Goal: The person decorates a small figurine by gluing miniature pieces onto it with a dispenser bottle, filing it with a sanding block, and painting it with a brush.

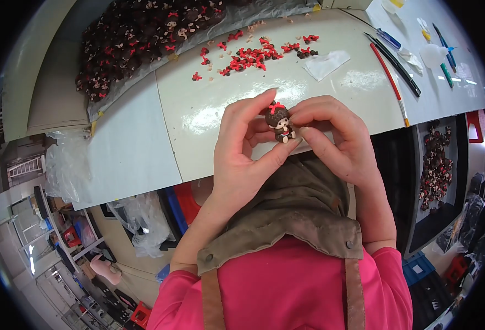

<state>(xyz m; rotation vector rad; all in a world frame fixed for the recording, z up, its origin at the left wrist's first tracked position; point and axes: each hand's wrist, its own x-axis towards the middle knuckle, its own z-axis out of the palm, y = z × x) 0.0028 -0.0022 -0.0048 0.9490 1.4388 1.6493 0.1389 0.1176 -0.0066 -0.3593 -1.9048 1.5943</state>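
Note:
A small dark-brown figurine (279, 120) with a red bow on its head and a pale face is held upright above the table's front edge. My left hand (248, 146) holds it from the left, the thumb near its base and the index finger raised beside the bow. From the right, my right hand (336, 132) has thumb and index finger close together at the figurine's side; whether something tiny is between those fingertips is too small to tell. Beyond the hands, small red bow pieces (251, 58) lie scattered on the white table (193, 121).
A large pile of brown figurines (138, 41) fills the back left. A white tissue (327, 64) lies behind my right hand. To the right are a red brush (388, 80), black-handled tools (395, 65) and a blue screwdriver (389, 38). A tray (445, 217) of figurines is below right.

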